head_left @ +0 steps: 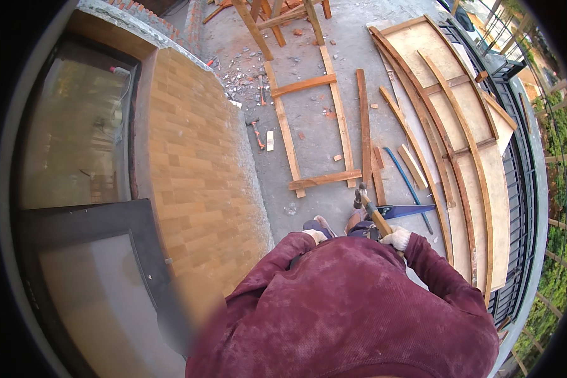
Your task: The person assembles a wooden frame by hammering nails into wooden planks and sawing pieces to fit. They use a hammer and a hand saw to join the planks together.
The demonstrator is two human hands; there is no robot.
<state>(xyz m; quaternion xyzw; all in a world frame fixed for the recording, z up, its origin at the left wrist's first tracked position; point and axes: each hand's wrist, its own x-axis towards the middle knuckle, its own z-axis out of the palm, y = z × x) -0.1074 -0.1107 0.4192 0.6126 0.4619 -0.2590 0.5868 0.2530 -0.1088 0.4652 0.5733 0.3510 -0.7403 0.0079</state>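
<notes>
Two gloved hands show above a dark red sweater. The right hand (396, 238) has its grip clenched around the wooden handle of one hammer (372, 211), whose metal head points up and away over the concrete floor (315, 135). One handsaw (404, 211) with a blue blade sticks out to the right just beside that hand; whether the same hand holds it too cannot be told. The left hand (314, 235) sits close to the chest, and the state of its grip cannot be told. Two feet show between the hands.

On the floor ahead lies one ladder-like wooden frame (312, 129) of two long rails and two crosspieces. One loose plank (364, 126) lies just right of it. A second, small hammer (256, 132) lies left of the frame, near brick rubble. One large curved wooden form (460, 135) fills the right side, along a dark railing (523, 183). A brick wall (195, 170) bounds the left. Bare concrete lies between the frame and the feet.
</notes>
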